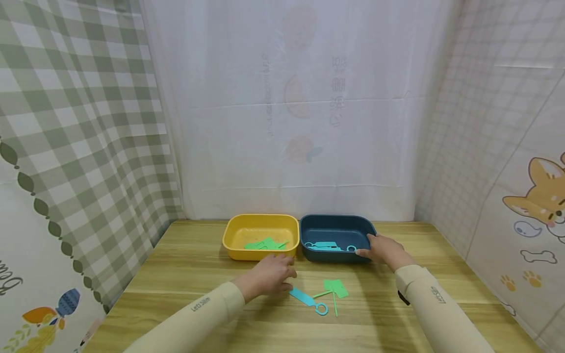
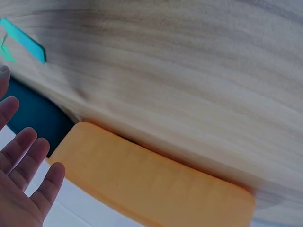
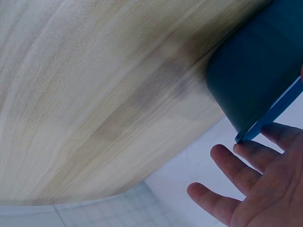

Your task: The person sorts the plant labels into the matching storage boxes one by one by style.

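My left hand (image 1: 272,275) hovers over the wood just in front of the yellow bin (image 1: 229,246), fingers spread and loosely bent, holding nothing. Right beside its fingertips lies a light blue flat strip with a ring end (image 1: 303,297). Two green square-headed pieces with thin stems (image 1: 339,288) lie to the right of it, overlapping. My right hand (image 1: 383,249) is at the right end of the dark blue bin (image 1: 337,221), its fingertips at the rim (image 3: 244,137) and its fingers extended. Several light blue pieces (image 1: 324,245) lie inside that bin; several green pieces (image 1: 266,243) lie in the yellow one.
Both bins stand side by side at the back of the wooden table (image 1: 190,274). Behind them hangs a white curtain (image 1: 247,162), with a green checked cloth (image 1: 88,113) at the left and a patterned sheet (image 1: 499,220) at the right.
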A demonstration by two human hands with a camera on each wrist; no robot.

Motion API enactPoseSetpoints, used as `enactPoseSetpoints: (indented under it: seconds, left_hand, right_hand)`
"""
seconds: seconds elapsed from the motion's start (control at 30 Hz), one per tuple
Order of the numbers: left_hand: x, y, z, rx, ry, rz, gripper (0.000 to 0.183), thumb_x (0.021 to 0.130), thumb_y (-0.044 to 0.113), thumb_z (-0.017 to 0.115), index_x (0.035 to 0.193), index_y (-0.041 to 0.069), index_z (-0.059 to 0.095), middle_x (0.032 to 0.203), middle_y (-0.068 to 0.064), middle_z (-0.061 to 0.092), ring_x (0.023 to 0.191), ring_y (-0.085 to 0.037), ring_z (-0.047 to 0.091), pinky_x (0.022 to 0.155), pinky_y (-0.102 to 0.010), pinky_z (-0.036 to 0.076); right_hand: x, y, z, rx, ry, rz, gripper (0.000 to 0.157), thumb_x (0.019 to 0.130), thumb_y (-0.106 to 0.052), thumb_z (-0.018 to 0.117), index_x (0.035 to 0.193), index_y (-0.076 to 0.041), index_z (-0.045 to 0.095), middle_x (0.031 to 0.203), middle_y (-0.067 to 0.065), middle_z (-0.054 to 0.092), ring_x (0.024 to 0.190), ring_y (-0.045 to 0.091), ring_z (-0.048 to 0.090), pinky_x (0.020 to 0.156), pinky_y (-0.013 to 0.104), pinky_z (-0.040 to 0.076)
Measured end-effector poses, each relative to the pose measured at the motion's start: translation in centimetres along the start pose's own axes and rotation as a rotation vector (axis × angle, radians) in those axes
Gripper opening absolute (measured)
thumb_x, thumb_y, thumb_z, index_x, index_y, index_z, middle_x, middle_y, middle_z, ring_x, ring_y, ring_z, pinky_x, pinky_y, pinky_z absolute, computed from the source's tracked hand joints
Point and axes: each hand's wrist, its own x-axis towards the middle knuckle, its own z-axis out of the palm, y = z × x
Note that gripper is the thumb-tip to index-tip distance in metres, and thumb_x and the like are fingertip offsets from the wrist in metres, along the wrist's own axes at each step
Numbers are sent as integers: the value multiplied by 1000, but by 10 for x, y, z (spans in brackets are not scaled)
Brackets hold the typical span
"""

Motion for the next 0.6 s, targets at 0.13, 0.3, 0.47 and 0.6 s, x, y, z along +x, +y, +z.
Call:
enactPoseSetpoints:
  seconds: [0.13, 0.3, 0.47, 0.6]
  left_hand:
    - [1, 2, 6, -23, -23, -2, 29, 81, 44, 64, 106, 29, 66, 113, 3, 53, 95, -15, 49, 69, -30, 41]
    - [2, 6, 15, -32, -52, 3, 25, 79, 44, 65, 99, 29, 67, 103, 6, 50, 86, -13, 49, 65, -29, 40]
    - [4, 8, 20, 16, -41, 14, 21, 74, 48, 68, 81, 29, 62, 89, 8, 45, 75, -11, 45, 58, -28, 37]
    - [3, 8, 22, 36, -38, 18, 21, 74, 49, 68, 77, 30, 60, 87, 8, 45, 75, -11, 44, 57, -27, 37]
  right_hand:
    - [0, 0, 0, -2, 2, 0, 89, 83, -60, 48, 131, 13, 34, 127, 37, 38, 115, 50, 37, 85, 60, 36]
    - [-1, -1, 0, -2, 6, -2, 83, 86, -54, 50, 131, 14, 34, 126, 37, 38, 115, 50, 37, 84, 60, 37]
    - [-2, -1, 0, -2, 4, -1, 84, 85, -56, 49, 131, 14, 34, 127, 37, 37, 116, 50, 36, 84, 60, 37]
    - [-2, -1, -1, -3, 4, 0, 83, 86, -55, 49, 131, 14, 34, 127, 38, 37, 116, 51, 35, 84, 61, 37]
